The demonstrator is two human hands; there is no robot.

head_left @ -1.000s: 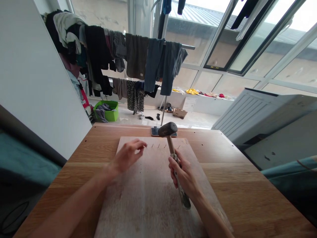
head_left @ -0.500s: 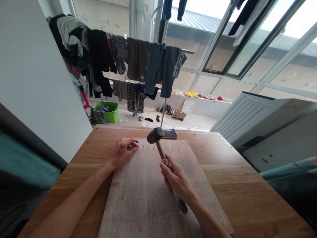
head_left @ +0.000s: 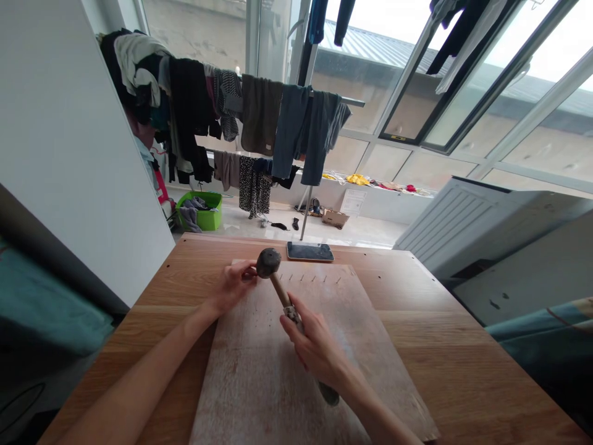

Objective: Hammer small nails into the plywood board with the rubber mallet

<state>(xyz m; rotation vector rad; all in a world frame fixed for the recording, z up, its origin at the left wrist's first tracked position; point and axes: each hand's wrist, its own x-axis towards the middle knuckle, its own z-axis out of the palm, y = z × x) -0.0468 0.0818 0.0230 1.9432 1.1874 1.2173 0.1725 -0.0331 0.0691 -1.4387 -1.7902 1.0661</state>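
Observation:
A worn pale wooden board (head_left: 278,377) lies on the wooden table (head_left: 463,364). A row of small nails (head_left: 315,279) stands along the board's far edge. My right hand (head_left: 315,346) grips the wooden handle of a hammer (head_left: 269,264), whose dark round head hovers over the board's far left part. My left hand (head_left: 236,281) rests on the board beside the hammer head, fingers pinched together; what they pinch is too small to name.
A dark phone (head_left: 309,251) lies at the table's far edge. Beyond stand a clothes rack (head_left: 278,123) with hanging garments, a green basket (head_left: 204,210) on the floor and large windows. A white panel (head_left: 463,216) leans at the right.
My right hand has swung the hammer leftward, so its head is now next to my left hand. My left hand has slid slightly left and settled with pinched fingers.

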